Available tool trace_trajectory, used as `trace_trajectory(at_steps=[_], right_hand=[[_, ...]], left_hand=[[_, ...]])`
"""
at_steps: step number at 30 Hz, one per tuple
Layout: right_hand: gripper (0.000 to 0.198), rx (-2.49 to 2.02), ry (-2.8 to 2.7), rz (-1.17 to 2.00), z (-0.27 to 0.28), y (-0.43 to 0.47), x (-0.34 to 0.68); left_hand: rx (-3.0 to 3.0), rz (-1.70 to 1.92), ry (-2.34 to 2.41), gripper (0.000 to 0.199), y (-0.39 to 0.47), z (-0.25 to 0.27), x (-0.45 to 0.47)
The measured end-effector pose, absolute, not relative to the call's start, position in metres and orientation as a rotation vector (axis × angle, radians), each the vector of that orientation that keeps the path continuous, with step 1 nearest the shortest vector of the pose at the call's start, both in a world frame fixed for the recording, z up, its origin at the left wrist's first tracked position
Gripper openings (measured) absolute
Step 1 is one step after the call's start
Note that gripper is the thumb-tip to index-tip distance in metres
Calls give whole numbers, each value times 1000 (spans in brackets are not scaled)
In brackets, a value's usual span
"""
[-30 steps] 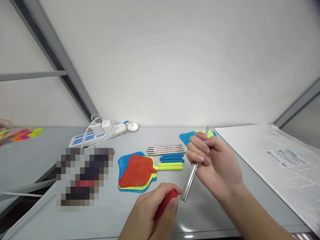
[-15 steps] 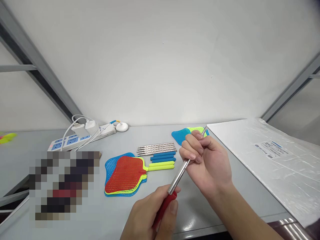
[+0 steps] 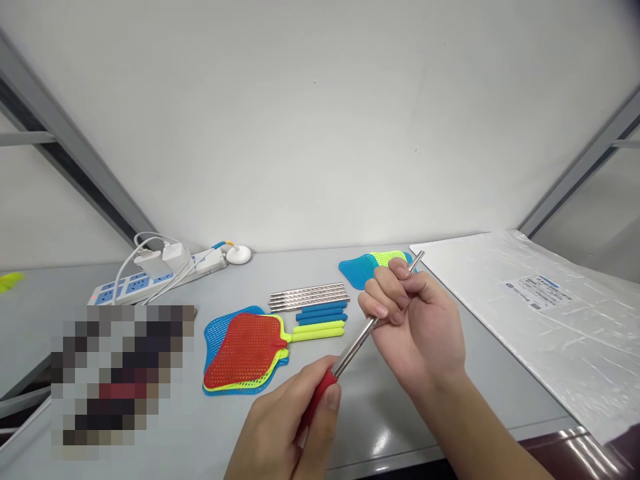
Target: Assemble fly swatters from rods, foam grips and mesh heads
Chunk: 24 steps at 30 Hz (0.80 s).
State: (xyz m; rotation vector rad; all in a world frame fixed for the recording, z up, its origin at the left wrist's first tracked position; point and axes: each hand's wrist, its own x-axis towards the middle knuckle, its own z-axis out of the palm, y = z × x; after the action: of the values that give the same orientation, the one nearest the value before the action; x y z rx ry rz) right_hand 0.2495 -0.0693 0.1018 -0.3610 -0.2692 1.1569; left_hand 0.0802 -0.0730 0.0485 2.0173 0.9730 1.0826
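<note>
Wrapped around a red handle grip is my left hand, low in the middle. My right hand, palm turned up, has its fingers curled round a shiny metal rod. The rod's lower end sits at the mouth of the red grip, apparently inside it; its upper tip sticks out past my right thumb. Beyond my hands lie several metal rods, blue grips and yellow-green grips. To their left, a red fly swatter head rests on yellow-green and blue ones.
Behind my right hand are blue and yellow-green swatter heads. A white wrapped package covers the right side. A power strip with plugs, a white round device and a pixelated patch are at left.
The red grip and the rod end have come together in line; before, the rod end lay above the grip's mouth. The view has shifted slightly.
</note>
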Motion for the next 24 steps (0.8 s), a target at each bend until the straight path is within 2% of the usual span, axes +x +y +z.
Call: trace_trajectory(at_steps=[13,24], right_hand=[[15,-440,-220,1066,91,-68,250],[15,-445,-351,1242,76,-71,215]], left_hand=[[2288,672,846,25,-53,54,76],[2361,840,845,17,-48,45,86]])
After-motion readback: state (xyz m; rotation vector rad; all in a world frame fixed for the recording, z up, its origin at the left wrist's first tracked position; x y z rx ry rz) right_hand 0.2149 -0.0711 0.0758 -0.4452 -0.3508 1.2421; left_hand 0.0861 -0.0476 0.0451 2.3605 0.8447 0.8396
